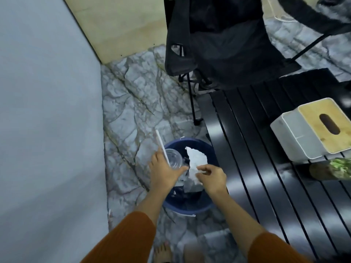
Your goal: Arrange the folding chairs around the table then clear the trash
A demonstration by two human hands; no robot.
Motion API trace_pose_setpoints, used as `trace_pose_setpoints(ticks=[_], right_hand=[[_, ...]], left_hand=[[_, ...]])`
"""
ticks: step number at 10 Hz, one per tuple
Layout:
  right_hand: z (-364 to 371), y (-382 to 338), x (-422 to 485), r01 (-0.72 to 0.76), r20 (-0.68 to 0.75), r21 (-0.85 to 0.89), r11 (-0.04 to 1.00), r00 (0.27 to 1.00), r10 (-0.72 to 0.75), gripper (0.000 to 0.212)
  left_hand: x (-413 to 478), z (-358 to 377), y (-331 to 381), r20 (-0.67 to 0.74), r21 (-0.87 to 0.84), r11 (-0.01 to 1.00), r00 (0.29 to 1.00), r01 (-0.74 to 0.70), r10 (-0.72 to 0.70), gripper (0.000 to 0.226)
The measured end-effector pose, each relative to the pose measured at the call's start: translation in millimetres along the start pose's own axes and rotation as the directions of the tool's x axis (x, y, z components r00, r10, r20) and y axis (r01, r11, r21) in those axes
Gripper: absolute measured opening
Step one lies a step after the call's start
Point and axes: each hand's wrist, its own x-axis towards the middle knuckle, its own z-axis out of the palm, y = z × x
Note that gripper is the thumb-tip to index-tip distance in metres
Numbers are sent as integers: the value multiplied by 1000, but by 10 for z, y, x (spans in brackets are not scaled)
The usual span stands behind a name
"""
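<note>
A blue trash bin (pixel 190 208) stands on the stone floor beside the black slatted table (pixel 256 149). Over the bin, my left hand (pixel 164 172) grips a clear plastic cup (pixel 173 158) with a white straw (pixel 161 144) sticking up out of it. My right hand (pixel 212 177) pinches a crumpled white tissue (pixel 196 161) above the bin's opening. A black folding chair (pixel 224 44) stands at the table's far end, its seat facing the table.
A white tissue box with a wooden lid (pixel 311 128) sits on the table, with a small green plant (pixel 334 168) next to it. A grey wall (pixel 47 120) runs along the left. My bare foot (pixel 163 251) is on the floor below the bin.
</note>
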Motion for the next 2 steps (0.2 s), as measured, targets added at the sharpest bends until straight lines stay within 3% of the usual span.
trace_pose_setpoints(ticks=[1,2], right_hand=[[43,33,102,-57,141,-59,997,988,65,45],[84,157,-53,-64,131,-146,987,988,83,42]], left_hand=[[73,104,-99,135,-22,991,983,129,-125,140],[-147,195,-295,174,-122,962,959,245,-223,137]])
